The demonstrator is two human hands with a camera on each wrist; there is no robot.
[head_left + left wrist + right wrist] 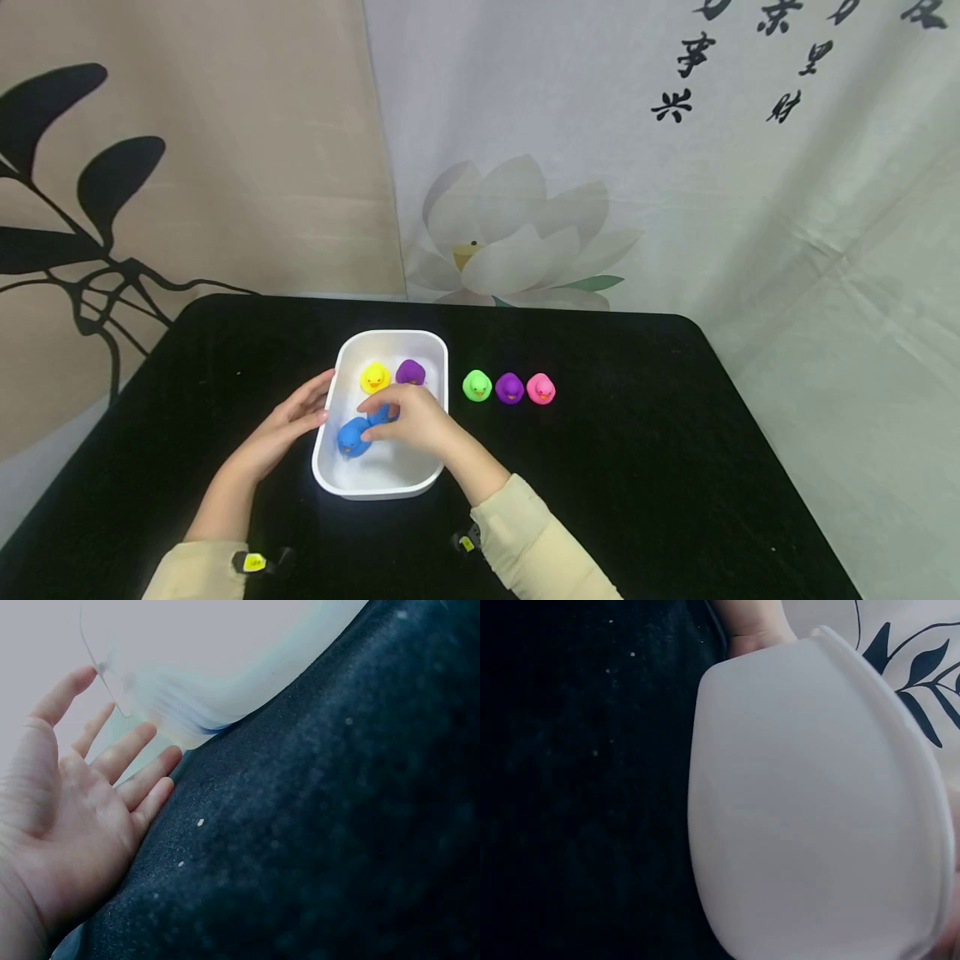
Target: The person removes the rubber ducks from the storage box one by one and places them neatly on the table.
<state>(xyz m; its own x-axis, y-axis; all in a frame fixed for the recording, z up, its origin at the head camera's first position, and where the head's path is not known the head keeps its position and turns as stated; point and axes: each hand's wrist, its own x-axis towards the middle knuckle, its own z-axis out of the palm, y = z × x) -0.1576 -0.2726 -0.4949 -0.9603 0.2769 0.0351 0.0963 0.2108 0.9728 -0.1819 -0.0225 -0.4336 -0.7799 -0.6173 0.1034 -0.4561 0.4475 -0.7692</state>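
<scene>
A white plastic tray [390, 485] stands on the black table with small rubber ducks in it. My right hand [416, 421] reaches over its right rim and pinches a blue rubber duck [381, 415] between thumb and fingers. Right beside that one sits another blue rubber duck [352, 438], near the thumb tip. Farther back in the tray are a yellow duck [375, 377] and a purple duck [410, 372]. My left hand [287, 425], fingers extended, rests against the tray's left side; the left wrist view shows its fingertips at the tray wall [247, 682].
To the right of the tray, a green duck [477, 386], a purple duck [509, 388] and a pink duck [541, 388] stand in a row on the black table [637, 467]. Behind the table hangs a printed cloth [517, 100]. The tray's side fills much of the right wrist view.
</scene>
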